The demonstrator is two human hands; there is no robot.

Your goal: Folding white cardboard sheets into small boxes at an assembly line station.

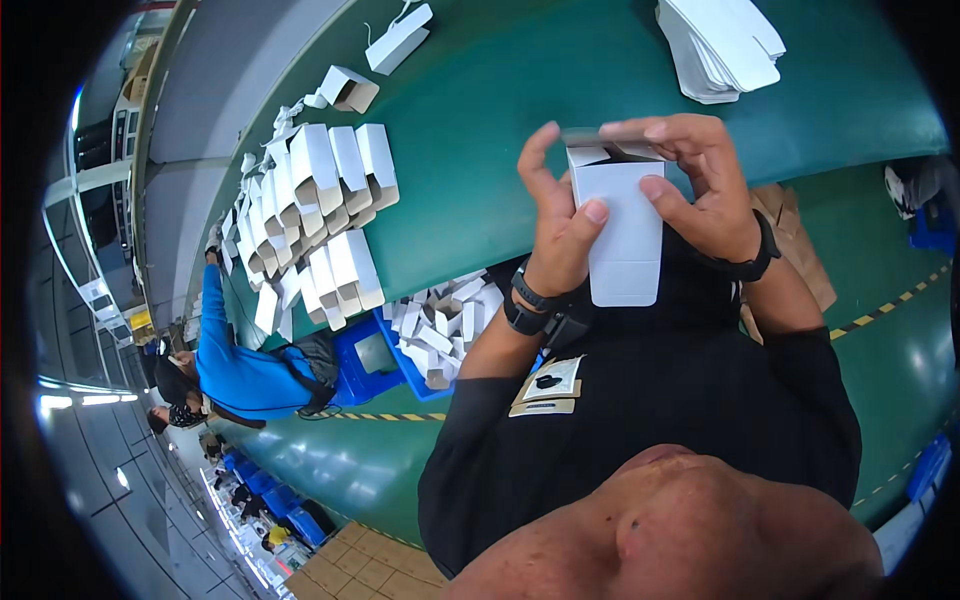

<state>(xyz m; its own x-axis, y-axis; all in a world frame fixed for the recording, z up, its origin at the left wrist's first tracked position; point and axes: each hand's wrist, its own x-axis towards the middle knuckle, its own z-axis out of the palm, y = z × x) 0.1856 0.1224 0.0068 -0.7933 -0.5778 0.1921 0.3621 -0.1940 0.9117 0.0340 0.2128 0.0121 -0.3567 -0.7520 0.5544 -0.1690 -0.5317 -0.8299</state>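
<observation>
White carton (624, 235) between the fingers of both hands, near the edge of a green worktop (480, 150).
Left hand (562, 228): fingers closed on the carton's left side, thumb on its front face, index finger raised apart from it. Right hand (708, 190): fingers clamped on the carton's upper right, thumb on the front face, fingertips at the top flap, beside a partly open end. Below the fingers, the carton's lower end shows a crosswise crease. Beyond the right fingers lies a stack of flat white cartons (718, 48); well left of the left fingers, open-ended white cartons (318, 175) sit in rows. Nearer, left of the left wrist, a blue bin (408, 368) holds small white pieces (440, 325).
</observation>
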